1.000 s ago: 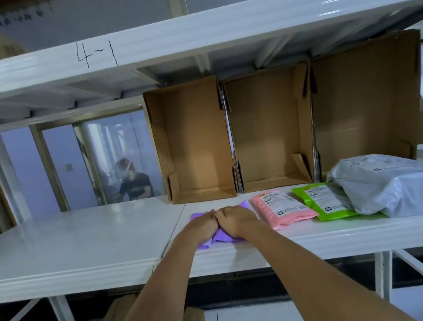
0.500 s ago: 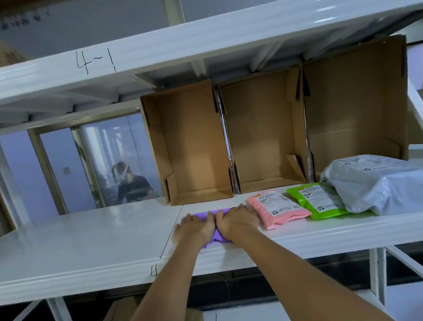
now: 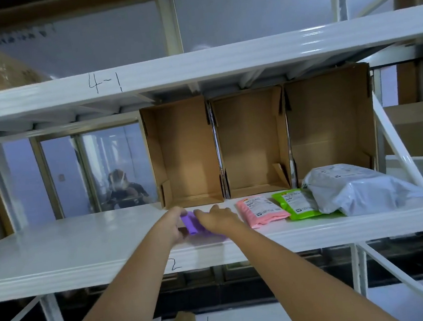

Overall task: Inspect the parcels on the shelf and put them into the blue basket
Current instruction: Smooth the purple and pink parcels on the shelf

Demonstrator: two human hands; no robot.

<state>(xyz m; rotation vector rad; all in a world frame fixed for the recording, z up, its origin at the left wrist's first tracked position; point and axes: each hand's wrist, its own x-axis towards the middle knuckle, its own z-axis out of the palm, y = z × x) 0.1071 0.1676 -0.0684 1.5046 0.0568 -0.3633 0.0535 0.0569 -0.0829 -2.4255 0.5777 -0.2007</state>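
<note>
On the shelf (image 3: 84, 238), both hands' fingers (image 3: 205, 213) clasp the purple parcel (image 3: 191, 222).

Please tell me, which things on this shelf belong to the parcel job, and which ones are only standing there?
Belong to the job:
- flat purple plastic parcel, held by left hand and right hand
- flat pink plastic parcel
- flat green plastic parcel
- bulky grey plastic parcel

Only standing there:
- three open brown cardboard boxes
- white metal shelf
</note>
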